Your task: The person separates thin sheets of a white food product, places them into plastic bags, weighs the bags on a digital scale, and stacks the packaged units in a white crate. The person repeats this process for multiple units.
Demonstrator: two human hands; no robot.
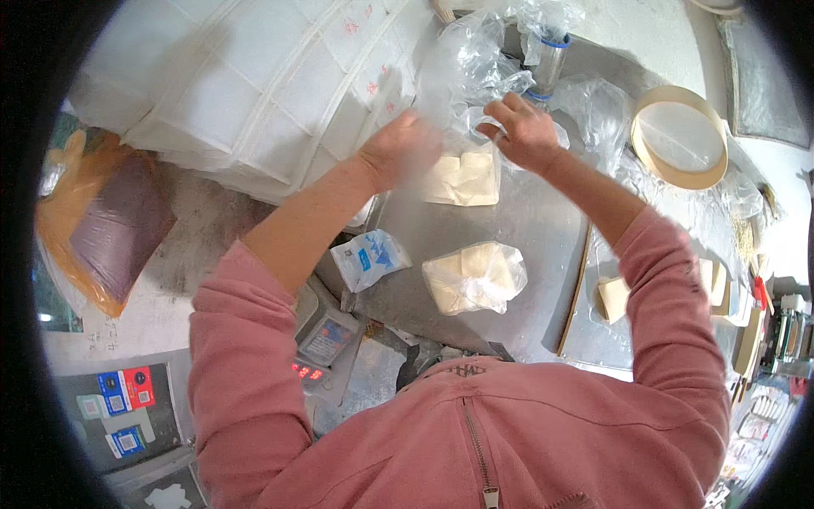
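Note:
My left hand [404, 149] is closed and blurred by motion, with a streak of thin clear plastic film [439, 83], probably a bag, running from it. To its right is my right hand [528, 133], thumb and fingers apart, beside loose clear plastic bags [477, 57]. Just below the hands lies a stack of folded pale yellow sheets [470, 181], like tofu skin, on the grey metal worktop [521, 223]. Closer to me sits a knotted clear bag of similar folded sheets [475, 277]. A white packet with blue print [372, 257] lies to its left.
Tall stacked white trays [273, 83] border the left side. Beyond them hangs an orange plastic bag [108, 223] with dark contents. A digital scale [324, 347] is lower left. At right are a round sieve [679, 137], a wooden edge strip [575, 289] and pale blocks [613, 299].

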